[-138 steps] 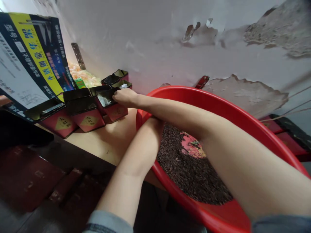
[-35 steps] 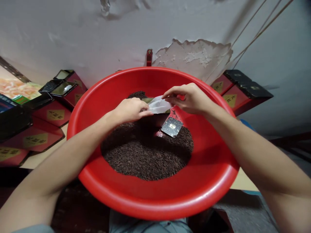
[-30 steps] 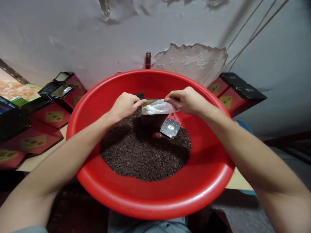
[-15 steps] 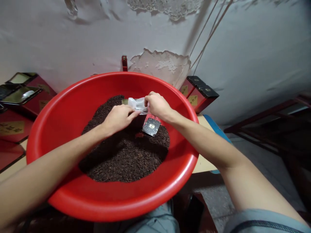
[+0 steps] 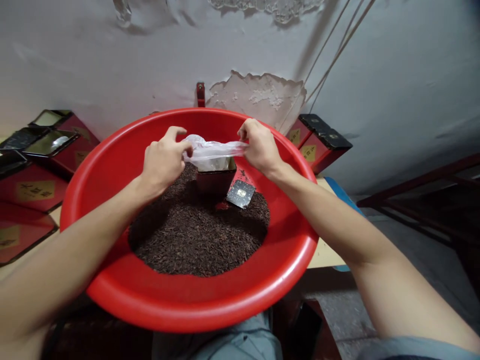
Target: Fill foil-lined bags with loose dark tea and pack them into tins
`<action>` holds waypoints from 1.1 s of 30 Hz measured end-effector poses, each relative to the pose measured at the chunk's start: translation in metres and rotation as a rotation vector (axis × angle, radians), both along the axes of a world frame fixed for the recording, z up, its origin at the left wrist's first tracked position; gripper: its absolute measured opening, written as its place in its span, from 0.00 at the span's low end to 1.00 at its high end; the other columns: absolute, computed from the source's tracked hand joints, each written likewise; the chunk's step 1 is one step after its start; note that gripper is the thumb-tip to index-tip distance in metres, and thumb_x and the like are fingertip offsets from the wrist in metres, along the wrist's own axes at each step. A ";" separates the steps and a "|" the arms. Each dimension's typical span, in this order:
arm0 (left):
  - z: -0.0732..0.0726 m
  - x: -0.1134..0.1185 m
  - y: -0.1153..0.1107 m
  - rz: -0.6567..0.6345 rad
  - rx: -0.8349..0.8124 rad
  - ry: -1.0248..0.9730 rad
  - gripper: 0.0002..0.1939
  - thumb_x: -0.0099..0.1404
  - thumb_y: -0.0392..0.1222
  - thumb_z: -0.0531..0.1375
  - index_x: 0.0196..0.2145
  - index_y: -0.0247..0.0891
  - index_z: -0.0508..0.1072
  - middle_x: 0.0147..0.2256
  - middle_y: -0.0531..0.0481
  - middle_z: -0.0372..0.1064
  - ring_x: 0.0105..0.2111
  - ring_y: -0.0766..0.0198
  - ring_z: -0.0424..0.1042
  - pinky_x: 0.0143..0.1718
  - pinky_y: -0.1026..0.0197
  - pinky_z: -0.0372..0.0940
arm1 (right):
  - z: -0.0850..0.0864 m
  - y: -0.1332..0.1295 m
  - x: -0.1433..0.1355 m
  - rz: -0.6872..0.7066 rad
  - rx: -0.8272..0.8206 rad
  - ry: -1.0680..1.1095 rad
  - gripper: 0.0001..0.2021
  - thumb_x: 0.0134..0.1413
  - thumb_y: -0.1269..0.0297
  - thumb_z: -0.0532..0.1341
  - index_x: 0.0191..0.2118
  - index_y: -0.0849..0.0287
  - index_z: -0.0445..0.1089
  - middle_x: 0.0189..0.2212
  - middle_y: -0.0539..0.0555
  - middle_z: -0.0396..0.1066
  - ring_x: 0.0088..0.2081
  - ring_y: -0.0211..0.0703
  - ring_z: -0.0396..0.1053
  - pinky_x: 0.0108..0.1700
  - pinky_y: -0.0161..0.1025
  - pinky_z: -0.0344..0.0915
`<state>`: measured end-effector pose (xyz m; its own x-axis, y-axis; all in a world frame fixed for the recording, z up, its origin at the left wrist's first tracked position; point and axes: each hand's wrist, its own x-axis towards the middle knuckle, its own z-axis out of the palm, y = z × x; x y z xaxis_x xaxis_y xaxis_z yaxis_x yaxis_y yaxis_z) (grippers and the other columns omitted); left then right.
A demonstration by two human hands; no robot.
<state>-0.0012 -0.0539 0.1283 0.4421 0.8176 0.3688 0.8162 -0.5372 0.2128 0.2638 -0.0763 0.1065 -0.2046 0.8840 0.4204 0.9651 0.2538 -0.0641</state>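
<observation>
The grip of the left hand [image 5: 165, 159], above-left of the open tin [image 5: 214, 184], touches the plastic bag [image 5: 215, 150], whether pinching I cannot tell, and it stretches left-to-right over the tin's mouth to the right hand [image 5: 260, 147], equally near, clasping its end.

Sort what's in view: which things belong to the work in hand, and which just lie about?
In the work: translucent bag in right hand, open tin, black lid, dark leaf-like bits, red basin.

Lying about, seemingly: left-side tins, right-side lidded tins, wall bracket.
</observation>
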 end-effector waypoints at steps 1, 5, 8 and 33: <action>0.000 -0.001 0.000 -0.021 0.014 0.002 0.14 0.68 0.36 0.58 0.46 0.45 0.82 0.62 0.47 0.72 0.52 0.48 0.77 0.53 0.48 0.73 | 0.004 -0.003 0.000 0.064 0.024 -0.030 0.16 0.73 0.69 0.48 0.53 0.54 0.71 0.57 0.61 0.73 0.55 0.53 0.70 0.47 0.46 0.67; 0.001 -0.004 0.007 0.011 0.022 -0.136 0.17 0.70 0.41 0.59 0.52 0.44 0.83 0.56 0.45 0.79 0.53 0.49 0.78 0.57 0.48 0.72 | 0.019 -0.009 0.001 0.283 0.002 -0.090 0.18 0.72 0.72 0.50 0.43 0.55 0.78 0.55 0.58 0.74 0.52 0.49 0.71 0.45 0.43 0.66; 0.001 -0.006 0.014 0.085 -0.055 -0.208 0.19 0.67 0.38 0.61 0.52 0.36 0.84 0.51 0.41 0.82 0.49 0.52 0.79 0.58 0.50 0.72 | 0.020 -0.005 0.005 0.237 -0.091 -0.093 0.18 0.69 0.74 0.52 0.51 0.57 0.79 0.51 0.60 0.75 0.47 0.47 0.73 0.45 0.42 0.66; -0.040 0.014 0.045 0.026 -1.016 -0.375 0.45 0.55 0.26 0.59 0.71 0.41 0.64 0.59 0.40 0.73 0.38 0.63 0.77 0.29 0.66 0.72 | -0.019 0.023 -0.015 -0.055 -0.983 0.745 0.36 0.45 0.81 0.63 0.62 0.57 0.66 0.35 0.51 0.75 0.24 0.36 0.71 0.24 0.33 0.72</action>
<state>0.0124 -0.0087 0.0878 0.4206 0.8245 -0.3786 0.6147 0.0480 0.7873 0.2491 -0.0528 0.0877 -0.1520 0.8903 -0.4293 0.6193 -0.2527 -0.7434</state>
